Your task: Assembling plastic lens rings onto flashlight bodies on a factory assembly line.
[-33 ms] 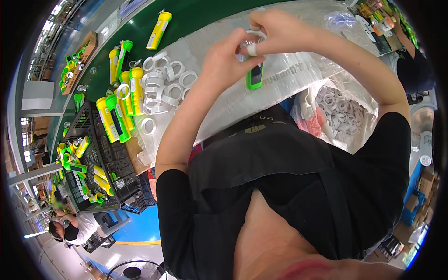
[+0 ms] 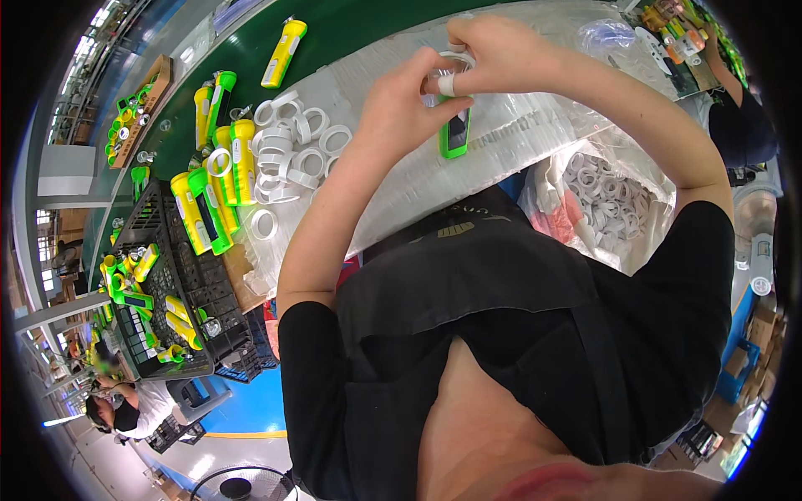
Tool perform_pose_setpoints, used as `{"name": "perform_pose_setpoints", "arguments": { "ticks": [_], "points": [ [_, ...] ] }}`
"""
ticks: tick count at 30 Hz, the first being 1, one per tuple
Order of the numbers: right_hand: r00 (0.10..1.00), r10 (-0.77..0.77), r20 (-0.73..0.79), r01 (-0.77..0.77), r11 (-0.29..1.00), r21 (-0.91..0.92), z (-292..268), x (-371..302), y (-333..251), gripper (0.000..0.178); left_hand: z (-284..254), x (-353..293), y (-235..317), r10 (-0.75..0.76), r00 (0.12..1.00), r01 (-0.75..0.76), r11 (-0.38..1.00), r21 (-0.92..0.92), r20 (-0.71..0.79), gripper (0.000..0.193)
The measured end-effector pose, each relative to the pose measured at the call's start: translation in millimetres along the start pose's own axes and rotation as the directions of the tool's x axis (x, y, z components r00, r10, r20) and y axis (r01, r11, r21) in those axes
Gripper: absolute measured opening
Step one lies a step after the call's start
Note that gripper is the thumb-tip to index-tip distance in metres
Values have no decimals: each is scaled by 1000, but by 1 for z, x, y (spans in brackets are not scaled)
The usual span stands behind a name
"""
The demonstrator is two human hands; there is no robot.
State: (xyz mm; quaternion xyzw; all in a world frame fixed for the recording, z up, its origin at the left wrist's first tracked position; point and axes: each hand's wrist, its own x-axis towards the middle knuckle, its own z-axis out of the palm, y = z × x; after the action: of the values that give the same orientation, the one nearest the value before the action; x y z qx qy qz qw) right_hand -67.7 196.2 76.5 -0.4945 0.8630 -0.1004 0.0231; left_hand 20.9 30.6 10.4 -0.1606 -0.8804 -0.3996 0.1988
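Observation:
A flashlight (image 2: 455,134) with a green body and a dark panel stands between my hands over the plastic-covered table. My left hand (image 2: 408,102) is wrapped round its upper part. At the flashlight's wide clear head, my right hand (image 2: 494,57) curls from the other side, its fingers pressed to a white plastic ring (image 2: 458,58). A white band circles one right digit near the head. The fingers partly hide how the ring sits. Left of my left forearm lies a pile of loose white rings (image 2: 288,146).
Yellow and green flashlights (image 2: 242,163) lie beside the ring pile, with another yellow flashlight (image 2: 285,53) farther back. A black crate (image 2: 196,280) of flashlight parts is at left. A bag of white rings (image 2: 606,200) hangs open by my right elbow. Another person (image 2: 138,409) sits at lower left.
My fingers have shifted slightly around the flashlight's head, and the white band near it shows a little more plainly. The rest is nearly unchanged.

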Motion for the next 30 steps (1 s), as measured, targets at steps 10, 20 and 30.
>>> {"name": "perform_pose_setpoints", "arguments": {
  "ticks": [10, 20, 30],
  "points": [
    [986, 169, 2, -168, 982, -83, -5, -10, -8, 46, 14, 2, 6, 77, 996, -75, 996, 45, -37, 38],
    [992, 108, -70, -108, 994, 12, -14, -16, -1, 54, 13, 0, 3, 86, 996, -86, 996, -7, -37, 38],
    [969, -168, -183, 207, 954, 217, -8, -32, 1, 31, 10, -1, -2, 294, 954, -299, 943, -147, -57, 61]
  ]
}}
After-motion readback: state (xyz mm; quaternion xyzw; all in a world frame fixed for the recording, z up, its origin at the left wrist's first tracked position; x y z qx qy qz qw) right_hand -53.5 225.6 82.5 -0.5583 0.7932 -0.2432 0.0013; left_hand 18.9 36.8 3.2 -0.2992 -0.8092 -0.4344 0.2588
